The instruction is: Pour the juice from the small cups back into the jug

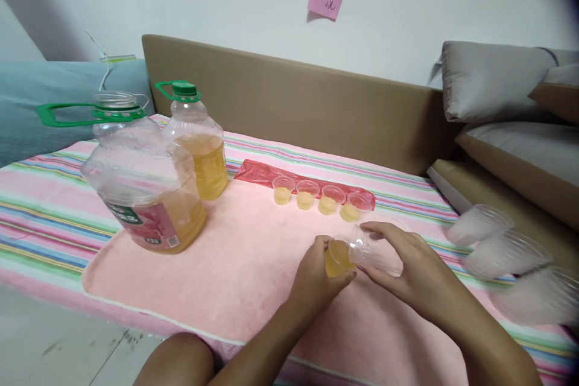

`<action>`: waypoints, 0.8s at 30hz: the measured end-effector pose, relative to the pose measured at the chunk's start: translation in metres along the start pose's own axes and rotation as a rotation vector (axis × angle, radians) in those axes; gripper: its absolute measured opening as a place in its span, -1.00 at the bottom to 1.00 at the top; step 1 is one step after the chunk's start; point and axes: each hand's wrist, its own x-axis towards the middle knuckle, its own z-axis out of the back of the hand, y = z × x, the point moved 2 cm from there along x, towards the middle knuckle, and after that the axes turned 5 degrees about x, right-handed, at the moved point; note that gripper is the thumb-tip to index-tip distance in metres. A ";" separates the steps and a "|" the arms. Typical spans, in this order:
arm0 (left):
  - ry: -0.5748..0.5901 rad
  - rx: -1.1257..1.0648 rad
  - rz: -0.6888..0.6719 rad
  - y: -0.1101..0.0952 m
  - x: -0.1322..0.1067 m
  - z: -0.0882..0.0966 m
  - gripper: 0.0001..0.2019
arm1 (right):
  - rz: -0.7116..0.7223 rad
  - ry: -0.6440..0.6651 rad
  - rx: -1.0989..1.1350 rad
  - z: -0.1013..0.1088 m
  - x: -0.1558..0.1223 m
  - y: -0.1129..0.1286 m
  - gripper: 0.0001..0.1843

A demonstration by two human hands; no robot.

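My left hand [316, 277] is closed around a clear plastic cup with yellow liquid [338, 259], low over the pink mat. Tipped on its side, a second clear plastic cup [377, 253] is gripped between the thumb and fingers of my right hand [407, 259]. Its rim meets the mouth of the left cup; whether liquid runs between them is too small to tell. Just beyond stand several small cups in a row, among them a left-end cup [283, 193] and a right-end cup [353, 210], each with a little yellow liquid.
An uncapped big bottle [145, 193] stands left, with a green-capped bottle [203, 157] behind it. A red plastic wrapper [257, 174] lies behind the cup row. Stacked clear cups [506, 253] lie at the right by the cushions [520, 139]. The pink mat [181, 295] covers striped bedding.
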 end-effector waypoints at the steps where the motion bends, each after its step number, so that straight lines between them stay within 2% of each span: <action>1: 0.004 -0.008 -0.003 0.000 0.000 0.000 -0.47 | 0.004 -0.006 0.009 0.000 0.001 0.002 -0.47; 9: 0.010 -0.021 0.009 0.001 0.000 0.000 -0.47 | 0.023 -0.081 0.059 0.003 0.009 0.017 -0.50; 16: 0.007 -0.007 0.007 0.001 -0.001 0.002 -0.45 | -0.175 -0.207 0.170 -0.002 0.004 0.014 -0.21; 18: 0.008 0.001 0.012 0.001 -0.001 0.003 -0.45 | -0.175 -0.233 0.182 -0.005 0.003 0.014 -0.30; 22: 0.017 -0.002 0.007 0.001 -0.002 0.004 -0.47 | -0.112 -0.195 0.144 -0.007 0.003 0.016 -0.61; 24: 0.019 0.004 0.006 0.002 -0.001 0.004 -0.45 | -0.120 -0.215 0.140 -0.007 0.002 0.017 -0.57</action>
